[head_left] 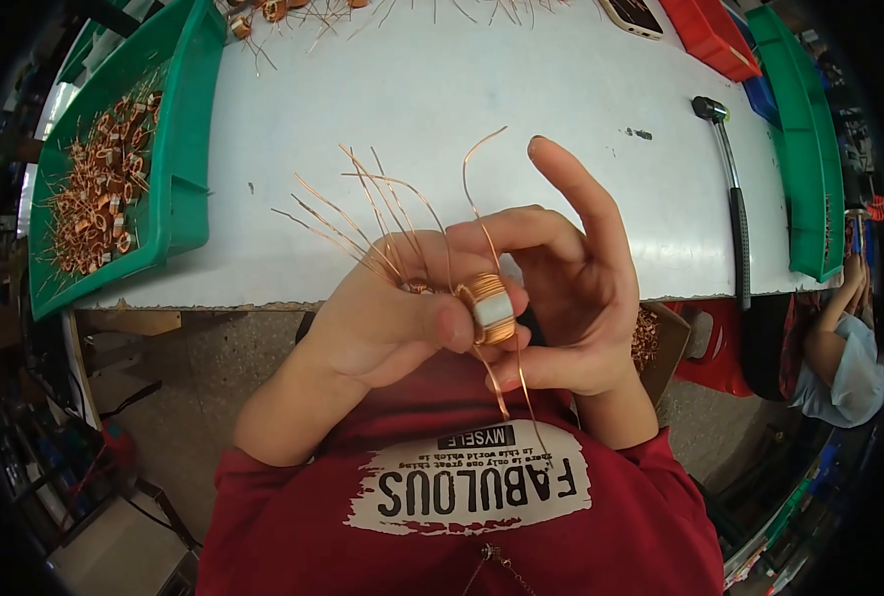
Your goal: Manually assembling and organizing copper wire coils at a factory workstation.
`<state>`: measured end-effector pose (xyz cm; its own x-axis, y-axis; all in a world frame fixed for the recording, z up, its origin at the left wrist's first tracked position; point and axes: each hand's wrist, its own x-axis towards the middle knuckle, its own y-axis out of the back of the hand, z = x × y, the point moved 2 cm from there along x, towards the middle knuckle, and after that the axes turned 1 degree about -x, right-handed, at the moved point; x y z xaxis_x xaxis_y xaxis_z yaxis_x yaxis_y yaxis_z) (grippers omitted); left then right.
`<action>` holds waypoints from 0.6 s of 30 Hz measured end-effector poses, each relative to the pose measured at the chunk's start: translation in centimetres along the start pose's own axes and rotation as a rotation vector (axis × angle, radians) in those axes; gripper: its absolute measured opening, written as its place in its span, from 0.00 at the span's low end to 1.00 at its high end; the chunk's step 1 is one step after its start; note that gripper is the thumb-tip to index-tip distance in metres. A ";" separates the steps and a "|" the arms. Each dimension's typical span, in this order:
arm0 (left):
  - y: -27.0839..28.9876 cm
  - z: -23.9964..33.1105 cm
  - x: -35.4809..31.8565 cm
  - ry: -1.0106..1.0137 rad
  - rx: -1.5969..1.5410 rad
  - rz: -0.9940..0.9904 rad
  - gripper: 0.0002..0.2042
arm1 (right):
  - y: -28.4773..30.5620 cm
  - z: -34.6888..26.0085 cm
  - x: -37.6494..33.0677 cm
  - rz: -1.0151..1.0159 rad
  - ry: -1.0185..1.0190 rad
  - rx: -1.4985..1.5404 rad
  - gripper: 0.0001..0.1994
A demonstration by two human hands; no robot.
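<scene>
My left hand [392, 323] is closed, its thumb pressing a ring-shaped copper wire coil [494, 310] with a white band against the fingers. Long bare wire ends stick out of this coil above and below. More copper wires [372, 214] fan up out of the same hand, from coils mostly hidden in the palm. Close by on the right, my right hand [586, 288] has its fingers apart, the index finger raised. Its thumb lies by the lower wire ends, and another bent finger comes close to the upper wire; whether they touch is hard to tell.
A green bin [179, 214] full of copper coils stands at the left of the white table [363, 89]. To the right lie a hammer [735, 189], a red bin [710, 40] and a long green tray [810, 149]. A phone [633, 15] and loose coils [273, 10] are at the far edge.
</scene>
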<state>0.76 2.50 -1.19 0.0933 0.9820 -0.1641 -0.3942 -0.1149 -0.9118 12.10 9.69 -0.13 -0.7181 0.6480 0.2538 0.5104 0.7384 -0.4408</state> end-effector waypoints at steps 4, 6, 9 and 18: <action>0.3 -0.2 0.1 0.015 -0.042 0.027 0.13 | -0.1 0.3 -0.1 0.062 -0.021 0.085 0.55; 0.6 -0.4 0.2 0.016 -0.015 0.008 0.13 | 0.0 0.5 -0.2 0.078 0.057 0.111 0.54; 0.6 -0.6 0.1 0.011 0.030 0.016 0.13 | 0.7 0.6 -0.3 0.053 0.122 0.102 0.54; -0.4 -1.4 0.2 0.082 0.064 0.140 0.11 | 3.8 -0.4 -0.9 -0.145 0.251 -0.141 0.48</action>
<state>2.24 2.54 -1.40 0.1066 0.9414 -0.3200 -0.4658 -0.2371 -0.8526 14.83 11.98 -1.71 -0.6583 0.5467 0.5175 0.4841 0.8339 -0.2651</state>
